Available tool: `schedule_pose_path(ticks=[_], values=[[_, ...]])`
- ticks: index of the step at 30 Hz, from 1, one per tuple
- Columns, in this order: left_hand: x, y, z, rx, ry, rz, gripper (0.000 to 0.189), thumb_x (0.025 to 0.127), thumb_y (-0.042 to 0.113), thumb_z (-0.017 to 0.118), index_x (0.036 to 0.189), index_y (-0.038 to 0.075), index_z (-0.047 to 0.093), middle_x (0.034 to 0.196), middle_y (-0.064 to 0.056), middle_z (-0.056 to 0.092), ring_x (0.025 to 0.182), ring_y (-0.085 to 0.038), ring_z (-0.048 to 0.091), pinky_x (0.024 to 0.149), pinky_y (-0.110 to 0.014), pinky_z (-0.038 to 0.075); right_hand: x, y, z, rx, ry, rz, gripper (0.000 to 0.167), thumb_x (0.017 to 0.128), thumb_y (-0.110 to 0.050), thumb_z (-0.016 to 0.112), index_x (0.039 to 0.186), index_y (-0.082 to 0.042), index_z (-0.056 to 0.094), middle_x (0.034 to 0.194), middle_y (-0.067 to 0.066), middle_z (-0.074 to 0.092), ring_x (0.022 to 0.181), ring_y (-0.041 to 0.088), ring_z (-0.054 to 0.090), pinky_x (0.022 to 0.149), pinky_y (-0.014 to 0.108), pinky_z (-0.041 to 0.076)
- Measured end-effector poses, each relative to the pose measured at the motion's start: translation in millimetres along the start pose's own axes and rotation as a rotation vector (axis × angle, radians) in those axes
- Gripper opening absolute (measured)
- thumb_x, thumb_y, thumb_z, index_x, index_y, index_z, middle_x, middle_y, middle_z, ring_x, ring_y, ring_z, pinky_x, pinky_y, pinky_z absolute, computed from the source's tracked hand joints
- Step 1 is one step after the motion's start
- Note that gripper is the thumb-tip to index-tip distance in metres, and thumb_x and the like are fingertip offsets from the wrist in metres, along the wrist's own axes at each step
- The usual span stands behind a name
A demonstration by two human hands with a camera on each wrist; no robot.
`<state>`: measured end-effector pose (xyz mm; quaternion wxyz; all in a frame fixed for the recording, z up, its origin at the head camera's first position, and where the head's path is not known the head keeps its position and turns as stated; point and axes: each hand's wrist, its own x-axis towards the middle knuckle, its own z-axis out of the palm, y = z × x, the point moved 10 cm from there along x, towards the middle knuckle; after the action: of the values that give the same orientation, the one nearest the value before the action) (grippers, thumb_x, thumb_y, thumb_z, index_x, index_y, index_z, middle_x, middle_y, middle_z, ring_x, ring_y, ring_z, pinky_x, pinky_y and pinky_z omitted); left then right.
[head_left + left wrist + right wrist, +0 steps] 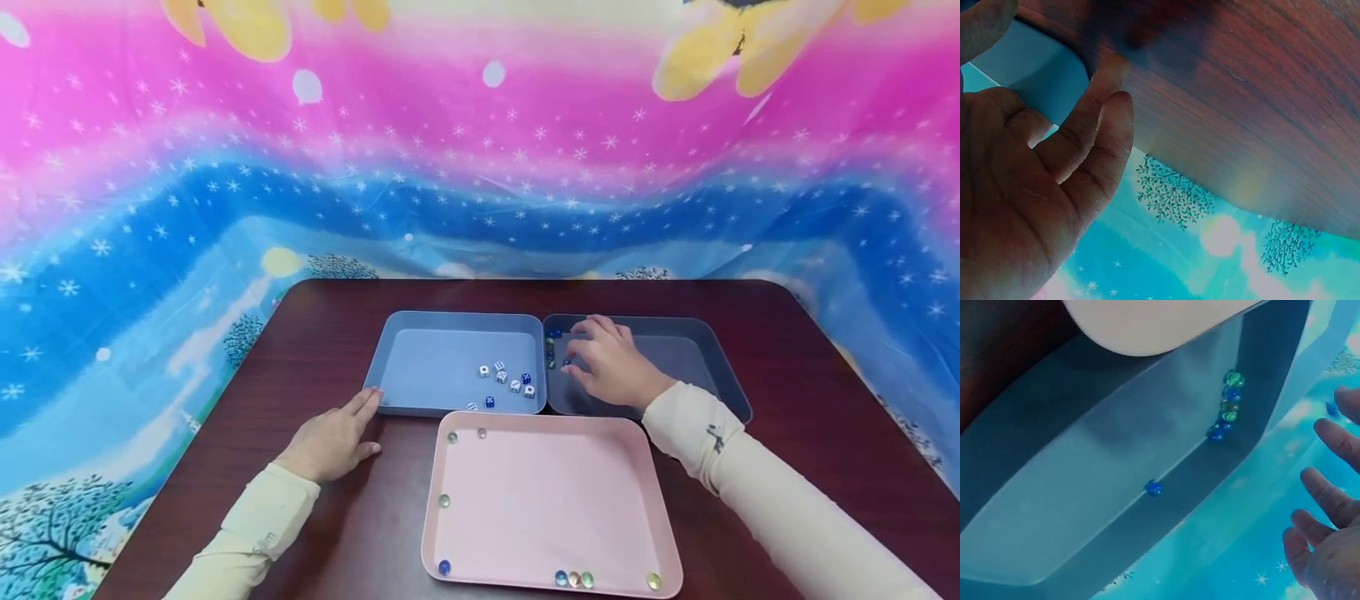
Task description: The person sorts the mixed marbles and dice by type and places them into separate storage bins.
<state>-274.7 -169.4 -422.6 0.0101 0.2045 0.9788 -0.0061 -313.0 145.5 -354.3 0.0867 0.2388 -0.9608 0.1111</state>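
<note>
My right hand (611,362) is over the left part of the dark grey tray (731,392), pinching a small blue marble (1332,409) between thumb and fingertip. Along that tray's left wall sits a row of green and blue marbles (1231,394). Another blue marble (1154,487) lies apart, by the far wall. With fingers extended, my left hand (330,442) touches the front left corner of the blue-grey tray (427,367). White dice (502,377) and blue dice (490,402) lie in its right half.
Nearest me is a pink tray (547,500), with several marbles (575,578) along its left and front walls. All three trays stand close together on a dark wooden table (337,333). A patterned cloth (480,167) hangs behind and beside the table.
</note>
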Motion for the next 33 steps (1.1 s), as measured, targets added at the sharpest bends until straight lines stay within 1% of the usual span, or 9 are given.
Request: schedule_pose_path(ticks=[3, 7, 14, 19, 22, 24, 27, 30, 33], values=[[-0.4, 1.5, 0.0, 0.000, 0.002, 0.006, 0.076, 0.082, 0.034, 0.073, 0.143, 0.002, 0.041, 0.147, -0.016, 0.046, 0.100, -0.037, 0.067, 0.080, -0.046, 0.057, -1.0, 4, 6, -0.003, -0.033, 0.028, 0.023, 0.086, -0.026, 0.070, 0.104, -0.010, 0.071, 0.132, 0.020, 0.055, 0.130, 0.040, 0.039, 0.102, 0.066, 0.032], [1.1, 2.0, -1.6, 0.008, 0.011, 0.013, 0.076, 0.083, 0.034, 0.073, 0.143, 0.002, 0.041, 0.147, -0.016, 0.046, 0.099, -0.036, 0.067, 0.080, -0.045, 0.057, -7.2, 9, 5, -0.009, -0.027, 0.047, 0.024, 0.086, -0.024, 0.070, 0.105, -0.009, 0.071, 0.132, 0.021, 0.054, 0.130, 0.042, 0.039, 0.101, 0.067, 0.032], [1.0, -0.5, -3.0, 0.002, 0.007, 0.013, 0.075, 0.083, 0.033, 0.072, 0.143, 0.002, 0.040, 0.147, -0.017, 0.045, 0.100, -0.036, 0.067, 0.079, -0.046, 0.057, -17.9, 9, 1, -0.023, 0.000, 0.011, 0.020, 0.086, -0.022, 0.069, 0.102, -0.008, 0.071, 0.129, 0.020, 0.056, 0.128, 0.043, 0.040, 0.097, 0.066, 0.034], [0.9, -1.3, 0.2, 0.001, -0.003, 0.009, 0.075, 0.084, 0.034, 0.072, 0.144, 0.002, 0.040, 0.148, -0.017, 0.044, 0.101, -0.037, 0.067, 0.081, -0.046, 0.057, -34.3, -16, -3, -0.035, 0.044, -0.110, 0.013, 0.083, -0.018, 0.072, 0.093, -0.011, 0.071, 0.125, 0.019, 0.058, 0.127, 0.044, 0.044, 0.093, 0.065, 0.037], [1.4, -1.1, 0.1, 0.007, -0.002, 0.008, 0.075, 0.084, 0.034, 0.072, 0.144, 0.002, 0.040, 0.148, -0.017, 0.044, 0.101, -0.037, 0.067, 0.081, -0.046, 0.057, -51.6, -44, -6, -0.064, 0.064, -0.238, 0.012, 0.079, -0.016, 0.076, 0.090, -0.014, 0.071, 0.123, 0.017, 0.061, 0.124, 0.043, 0.048, 0.091, 0.062, 0.042], [1.4, -0.7, -0.4, 0.006, 0.002, 0.010, 0.075, 0.084, 0.033, 0.072, 0.143, 0.002, 0.040, 0.148, -0.017, 0.045, 0.101, -0.037, 0.067, 0.081, -0.046, 0.057, -65.7, -65, -6, -0.080, 0.049, -0.318, 0.014, 0.076, -0.016, 0.077, 0.090, -0.016, 0.072, 0.122, 0.015, 0.062, 0.123, 0.042, 0.050, 0.090, 0.060, 0.044], [1.4, -0.4, -1.1, 0.006, 0.005, 0.013, 0.075, 0.083, 0.033, 0.072, 0.143, 0.001, 0.040, 0.147, -0.017, 0.045, 0.100, -0.037, 0.067, 0.080, -0.046, 0.057, -86.8, -92, 2, -0.065, -0.047, -0.404, 0.014, 0.076, -0.019, 0.076, 0.089, -0.021, 0.072, 0.122, 0.011, 0.061, 0.122, 0.042, 0.051, 0.089, 0.060, 0.045], [1.6, -0.9, -0.6, 0.005, 0.005, 0.009, 0.075, 0.084, 0.033, 0.072, 0.144, 0.002, 0.039, 0.148, -0.017, 0.044, 0.102, -0.037, 0.067, 0.081, -0.047, 0.056, -106.1, -109, 18, -0.019, -0.219, -0.441, 0.012, 0.077, -0.020, 0.075, 0.086, -0.028, 0.073, 0.124, 0.007, 0.060, 0.125, 0.041, 0.049, 0.091, 0.061, 0.044], [1.0, -1.0, -0.1, 0.003, 0.003, 0.008, 0.075, 0.083, 0.033, 0.072, 0.143, 0.001, 0.040, 0.147, -0.017, 0.045, 0.100, -0.037, 0.067, 0.079, -0.047, 0.057, -122.7, -116, 35, 0.027, -0.383, -0.464, 0.020, 0.079, -0.015, 0.072, 0.086, -0.034, 0.073, 0.128, 0.004, 0.057, 0.129, 0.040, 0.044, 0.094, 0.061, 0.042]])
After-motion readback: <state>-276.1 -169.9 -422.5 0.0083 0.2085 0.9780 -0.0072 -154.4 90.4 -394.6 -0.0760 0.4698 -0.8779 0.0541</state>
